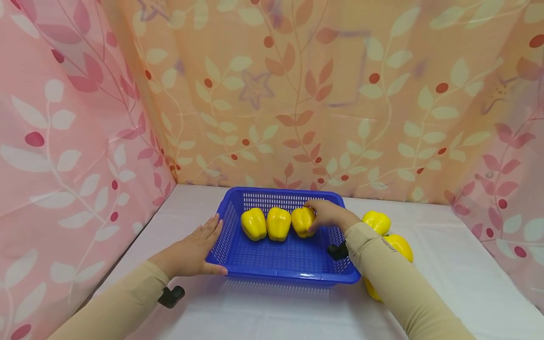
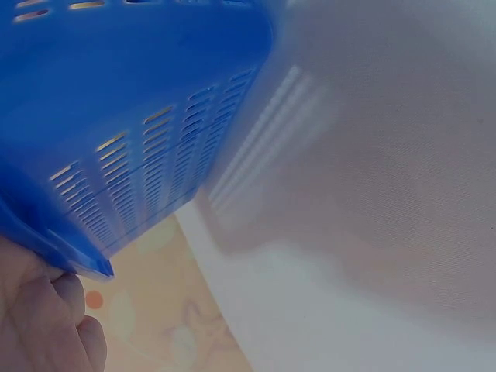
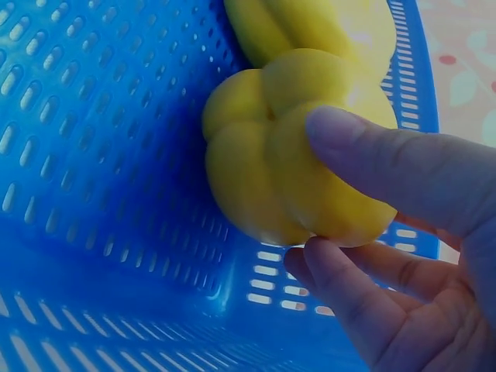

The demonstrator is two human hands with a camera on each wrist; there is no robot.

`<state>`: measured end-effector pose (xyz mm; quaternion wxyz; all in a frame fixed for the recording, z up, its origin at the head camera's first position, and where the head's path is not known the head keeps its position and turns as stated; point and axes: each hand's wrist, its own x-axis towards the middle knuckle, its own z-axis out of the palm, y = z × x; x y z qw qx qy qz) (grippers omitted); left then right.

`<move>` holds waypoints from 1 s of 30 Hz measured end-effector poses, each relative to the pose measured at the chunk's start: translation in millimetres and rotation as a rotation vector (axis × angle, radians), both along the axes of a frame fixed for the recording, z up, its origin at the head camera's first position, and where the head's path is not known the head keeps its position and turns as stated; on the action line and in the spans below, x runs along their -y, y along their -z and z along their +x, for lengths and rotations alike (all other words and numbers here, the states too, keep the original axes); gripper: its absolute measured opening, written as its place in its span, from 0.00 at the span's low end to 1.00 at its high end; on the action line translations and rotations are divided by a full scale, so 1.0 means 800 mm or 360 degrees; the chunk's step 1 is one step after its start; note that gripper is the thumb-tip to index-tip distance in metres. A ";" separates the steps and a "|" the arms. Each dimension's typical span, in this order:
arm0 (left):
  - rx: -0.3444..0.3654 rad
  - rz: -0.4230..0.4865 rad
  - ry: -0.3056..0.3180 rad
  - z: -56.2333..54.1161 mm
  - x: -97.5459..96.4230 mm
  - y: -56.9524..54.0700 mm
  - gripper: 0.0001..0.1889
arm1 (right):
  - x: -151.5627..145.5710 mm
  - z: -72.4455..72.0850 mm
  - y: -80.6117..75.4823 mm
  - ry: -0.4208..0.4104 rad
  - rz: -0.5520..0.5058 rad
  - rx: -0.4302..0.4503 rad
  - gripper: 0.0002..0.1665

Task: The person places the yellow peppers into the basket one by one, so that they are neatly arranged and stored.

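Observation:
A blue plastic basket [image 1: 272,273] with slotted walls stands on the white table. Three yellow bell peppers form a row along its back: a left pepper [image 1: 253,224], a middle pepper [image 1: 278,224] and a right pepper [image 1: 302,222]. My right hand [image 1: 329,215] grips the right pepper inside the basket, thumb on one side and fingers on the other, as the right wrist view shows of this pepper [image 3: 287,155]. My left hand [image 1: 193,248] rests against the basket's left rim, fingers extended and thumb near the front corner.
Outside the basket on the right lie more yellow bell peppers: one at the back [image 1: 376,222], one nearer [image 1: 400,246] and one partly hidden by my right sleeve [image 1: 373,289]. Floral curtains [image 1: 289,94] enclose the white table [image 1: 255,314] at the back and sides.

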<state>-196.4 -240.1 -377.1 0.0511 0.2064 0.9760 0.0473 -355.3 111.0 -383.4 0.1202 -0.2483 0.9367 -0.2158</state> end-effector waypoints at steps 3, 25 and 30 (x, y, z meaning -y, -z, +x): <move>-0.0002 -0.0001 0.0001 0.000 0.000 0.000 0.62 | -0.001 0.000 -0.001 0.0016 0.0007 0.0022 0.40; 0.0000 0.0004 0.0011 0.002 0.000 -0.005 0.63 | -0.017 0.000 -0.023 0.0033 -0.0013 0.0035 0.34; -0.0005 0.0013 0.0024 0.003 -0.001 -0.006 0.63 | -0.024 0.001 -0.030 -0.0005 -0.0071 0.0023 0.35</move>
